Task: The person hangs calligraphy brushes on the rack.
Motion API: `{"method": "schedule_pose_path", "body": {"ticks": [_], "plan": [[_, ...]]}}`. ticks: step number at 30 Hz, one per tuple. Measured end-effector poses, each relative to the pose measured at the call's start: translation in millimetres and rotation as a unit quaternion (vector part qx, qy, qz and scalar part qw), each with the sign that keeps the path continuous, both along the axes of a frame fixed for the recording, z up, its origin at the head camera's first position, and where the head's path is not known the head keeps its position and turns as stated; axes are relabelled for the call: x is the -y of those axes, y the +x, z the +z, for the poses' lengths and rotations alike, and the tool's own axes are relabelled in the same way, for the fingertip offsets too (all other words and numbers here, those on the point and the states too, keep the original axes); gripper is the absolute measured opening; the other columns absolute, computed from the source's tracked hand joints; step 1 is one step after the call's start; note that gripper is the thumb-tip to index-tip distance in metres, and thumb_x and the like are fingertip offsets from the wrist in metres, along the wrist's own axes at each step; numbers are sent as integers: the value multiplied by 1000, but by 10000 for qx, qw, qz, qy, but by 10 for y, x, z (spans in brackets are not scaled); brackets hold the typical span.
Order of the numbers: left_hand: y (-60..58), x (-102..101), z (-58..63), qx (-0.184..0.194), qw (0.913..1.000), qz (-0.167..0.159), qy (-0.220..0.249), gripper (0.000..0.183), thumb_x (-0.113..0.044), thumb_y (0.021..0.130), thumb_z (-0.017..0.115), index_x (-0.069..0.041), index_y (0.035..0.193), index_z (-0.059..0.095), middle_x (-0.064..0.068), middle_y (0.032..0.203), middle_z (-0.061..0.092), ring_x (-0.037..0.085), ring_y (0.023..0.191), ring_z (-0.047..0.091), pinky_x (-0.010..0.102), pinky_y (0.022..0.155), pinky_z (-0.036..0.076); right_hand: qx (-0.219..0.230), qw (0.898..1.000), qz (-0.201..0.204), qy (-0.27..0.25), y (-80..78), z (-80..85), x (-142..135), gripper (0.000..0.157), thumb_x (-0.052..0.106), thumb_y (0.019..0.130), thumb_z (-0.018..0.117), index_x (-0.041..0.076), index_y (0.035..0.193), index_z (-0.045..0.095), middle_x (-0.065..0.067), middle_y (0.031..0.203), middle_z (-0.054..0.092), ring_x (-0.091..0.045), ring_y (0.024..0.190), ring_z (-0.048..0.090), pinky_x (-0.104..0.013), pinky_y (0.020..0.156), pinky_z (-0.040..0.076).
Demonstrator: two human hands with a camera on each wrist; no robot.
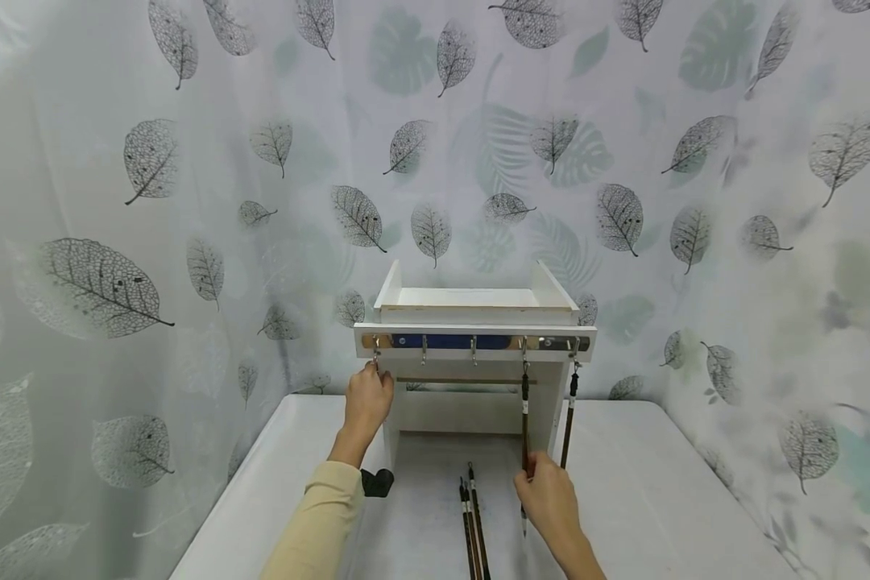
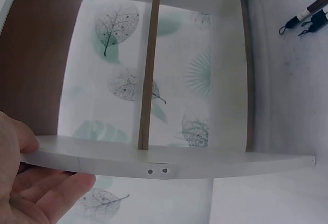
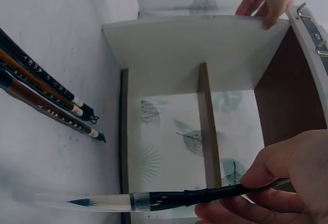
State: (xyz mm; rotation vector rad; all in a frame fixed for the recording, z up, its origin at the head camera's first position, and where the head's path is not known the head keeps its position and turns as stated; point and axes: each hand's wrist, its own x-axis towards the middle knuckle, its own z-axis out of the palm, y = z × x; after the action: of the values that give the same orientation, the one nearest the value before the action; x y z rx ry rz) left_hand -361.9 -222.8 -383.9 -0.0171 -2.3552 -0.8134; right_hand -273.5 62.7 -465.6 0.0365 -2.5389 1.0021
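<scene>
A white wooden shelf unit (image 1: pixel 576 330) stands ahead, with a row of metal hooks along its front board. My left hand (image 1: pixel 370 399) grips the unit's left side panel (image 2: pixel 110 157) near the top front, the thumb on one face and the fingers on the other. A dark-handled calligraphy brush (image 1: pixel 525 403) hangs from the fourth hook from the left. Low on its handle, my right hand (image 1: pixel 551 493) pinches it between thumb and fingers. In the right wrist view a clear cap surrounds its pale, dark-tipped bristles (image 3: pixel 107 202). Another brush (image 1: pixel 569 411) hangs from the rightmost hook.
Several brushes (image 1: pixel 473 524) lie side by side on the white table (image 1: pixel 645 483), between my arms. A small black object (image 1: pixel 377 482) sits beside my left forearm. Behind the table hangs a leaf-patterned curtain (image 1: pixel 435 161).
</scene>
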Motion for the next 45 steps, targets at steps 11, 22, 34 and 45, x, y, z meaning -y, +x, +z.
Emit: {"method": "schedule_pose_path", "body": {"ticks": [11, 22, 34, 45], "plan": [[20, 2, -17, -36, 10000, -27, -16, 19, -8, 92, 59, 10, 92, 64, 24, 79, 69, 34, 68, 67, 48, 61, 55, 42, 10000, -64, 42, -99, -133, 24, 26, 5, 82, 63, -7, 105, 65, -12, 78, 71, -11, 49, 53, -25, 41, 37], [-2, -3, 47, 35, 10000, -13, 12, 22, -11, 94, 59, 10, 97, 65, 26, 86, 71, 40, 79, 71, 52, 69, 56, 596, 9981, 123, 133, -18, -293, 40, 23, 8, 82, 65, -4, 101, 66, -7, 80, 67, -14, 59, 56, -29, 49, 43], [6, 3, 20, 2, 10000, -37, -13, 24, -11, 93, 60, 11, 99, 65, 28, 89, 71, 43, 83, 72, 52, 69, 57, 1823, 9755, 1175, 360, 117, -671, 275, 23, 5, 78, 65, -12, 94, 64, -19, 83, 69, -20, 63, 57, -40, 58, 53], [11, 2, 17, -136, 9999, -66, -42, 21, -9, 92, 60, 12, 96, 65, 27, 84, 70, 40, 76, 71, 50, 65, 57, 2409, 9589, 1475, 264, 149, -923, 437, 8, 0, 73, 64, -4, 74, 56, -10, 66, 53, -20, 59, 48, -37, 54, 45]]}}
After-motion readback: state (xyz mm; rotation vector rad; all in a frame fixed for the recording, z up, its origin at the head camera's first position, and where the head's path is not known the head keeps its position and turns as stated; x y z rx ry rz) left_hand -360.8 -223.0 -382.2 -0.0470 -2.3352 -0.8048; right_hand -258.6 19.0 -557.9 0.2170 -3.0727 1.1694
